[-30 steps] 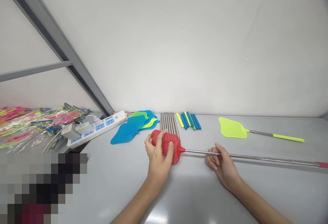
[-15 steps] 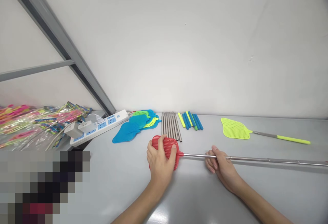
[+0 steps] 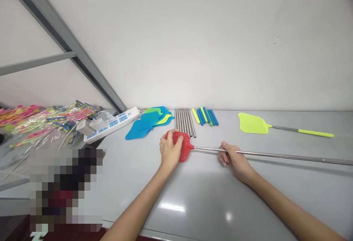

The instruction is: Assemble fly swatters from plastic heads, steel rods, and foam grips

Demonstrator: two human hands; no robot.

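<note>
The one camera looks from the person's head, forward and down over the table [image 3: 204, 200], which spans the lower middle and right; the wall [image 3: 204, 46] fills most of the upper half. It is near: left hand [image 3: 170, 149] and right hand [image 3: 235, 162] show below centre.

Pretty plain off-white wall [image 3: 206, 50] tbh, couple of small scuffs [image 3: 276, 42] toward the right. Grey metal post [image 3: 68, 46] slants down on the left with a crossbar [image 3: 35, 64] off it. Glossy grey bench [image 3: 124, 182] catching bright glare [image 3: 173, 207], dark red floor [image 3: 68, 236] peeking out bottom left.
</note>
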